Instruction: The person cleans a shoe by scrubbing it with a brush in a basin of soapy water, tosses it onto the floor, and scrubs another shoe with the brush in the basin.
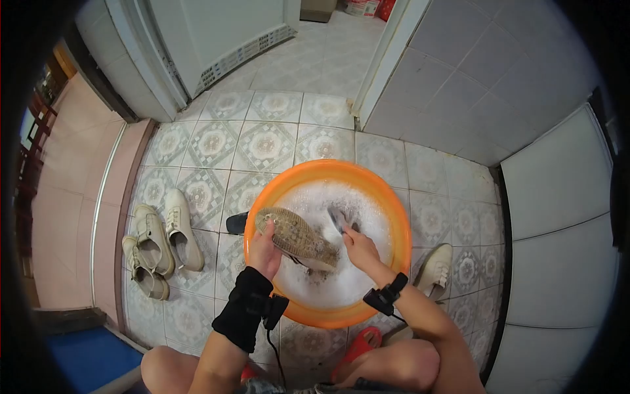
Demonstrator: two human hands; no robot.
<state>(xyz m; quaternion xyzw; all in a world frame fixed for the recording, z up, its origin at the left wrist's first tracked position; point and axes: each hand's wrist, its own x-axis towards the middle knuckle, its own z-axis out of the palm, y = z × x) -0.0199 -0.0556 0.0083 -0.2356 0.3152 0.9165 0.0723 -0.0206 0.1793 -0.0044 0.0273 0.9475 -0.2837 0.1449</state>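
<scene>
My left hand [266, 253] grips a shoe [295, 236] by its heel end, with the dirty, ridged sole turned up. The shoe is tilted over an orange basin [401, 249], and its toe end reaches down to the suds. White foam [315, 197] covers the water, with dark patches near the shoe. In my right hand [361, 248], fingers are closed round a brush [339, 220] with a pale grey back, held above the foam to the right of the shoe. Its bristles are hard to make out.
Several pale shoes [180, 230] stand on the tiled floor left of the basin, and another shoe [434, 269] sits at the right. A dark object [236, 223] touches the basin's left side. A blue-topped item [95, 361] is at the lower left; an open door [230, 39] stands ahead.
</scene>
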